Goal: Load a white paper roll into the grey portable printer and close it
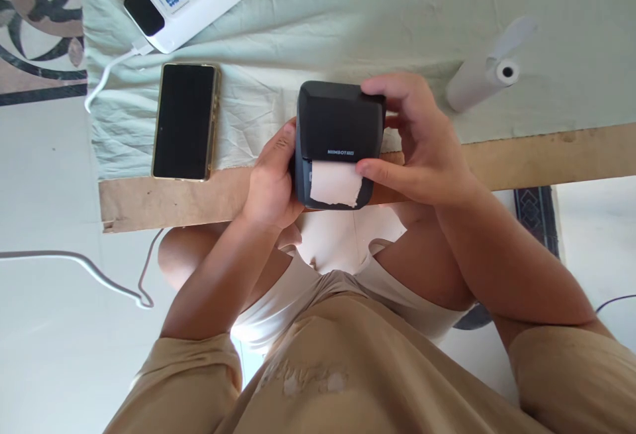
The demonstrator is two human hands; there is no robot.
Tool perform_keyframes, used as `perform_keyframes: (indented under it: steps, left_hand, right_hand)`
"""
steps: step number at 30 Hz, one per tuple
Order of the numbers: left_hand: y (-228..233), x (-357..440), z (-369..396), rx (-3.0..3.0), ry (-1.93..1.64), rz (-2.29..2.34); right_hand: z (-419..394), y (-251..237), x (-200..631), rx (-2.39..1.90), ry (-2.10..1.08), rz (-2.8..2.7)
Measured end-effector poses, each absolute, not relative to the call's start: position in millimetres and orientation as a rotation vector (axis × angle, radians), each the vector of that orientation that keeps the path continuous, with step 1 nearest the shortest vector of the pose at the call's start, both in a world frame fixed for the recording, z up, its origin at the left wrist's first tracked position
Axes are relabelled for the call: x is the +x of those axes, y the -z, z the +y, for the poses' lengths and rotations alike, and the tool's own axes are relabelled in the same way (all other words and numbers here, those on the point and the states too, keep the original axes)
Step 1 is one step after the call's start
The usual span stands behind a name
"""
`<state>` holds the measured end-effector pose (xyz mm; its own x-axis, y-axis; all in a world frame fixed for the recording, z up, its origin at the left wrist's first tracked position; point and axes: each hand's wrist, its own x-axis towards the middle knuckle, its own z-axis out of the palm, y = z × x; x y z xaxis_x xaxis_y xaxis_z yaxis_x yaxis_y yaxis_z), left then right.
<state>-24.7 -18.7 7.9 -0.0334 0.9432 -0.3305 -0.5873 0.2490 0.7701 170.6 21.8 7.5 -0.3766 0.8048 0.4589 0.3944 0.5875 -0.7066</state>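
A black label printer (340,119) marked NIIMBOT is held up at the front edge of the table. From its front slot sticks a short tongue of white paper (336,183) with a torn end. My left hand (273,179) grips the printer's left side, thumb along the edge and the other fingers hidden beneath. On the right side, my right hand (422,139) is curled around the printer, one finger on the top right corner and the thumb at the right edge of the paper. The printer's cover looks closed.
A phone (183,121) with a dark screen lies left of the printer. Behind it rests a white power bank (191,0) with a white cable (106,76). A white paper roll (477,83) with a loose end lies at right. Green cloth (318,16) covers the table behind its wooden edge (546,156).
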Motion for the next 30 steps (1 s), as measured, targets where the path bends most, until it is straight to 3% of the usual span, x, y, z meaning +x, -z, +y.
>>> perform_keyframes:
  steps: [8,11,15,24,30]
  left_hand:
    - [-1.8,-29.7,-23.8,0.684,-1.257,0.808]
    - [-1.6,-29.6,-25.5,0.693,-1.256,0.833]
    - [-4.1,-28.1,-25.3,0.735,-1.243,0.832]
    - [-5.5,-29.9,-27.4,0.776,-1.211,0.84]
    - [-7.0,-26.2,-29.1,0.701,-1.241,0.764]
  right_hand:
    - [29.3,-27.6,153.4,-0.754,-0.495,-1.514]
    - [25.6,-33.3,154.6,-0.829,-0.368,-1.72]
    - [10.9,-43.1,152.1,-1.236,-0.22,-2.158]
    - [5.7,-64.8,154.3,-1.461,-0.391,-2.47]
    - [5.2,-59.7,173.9,-1.147,-0.915,-2.02]
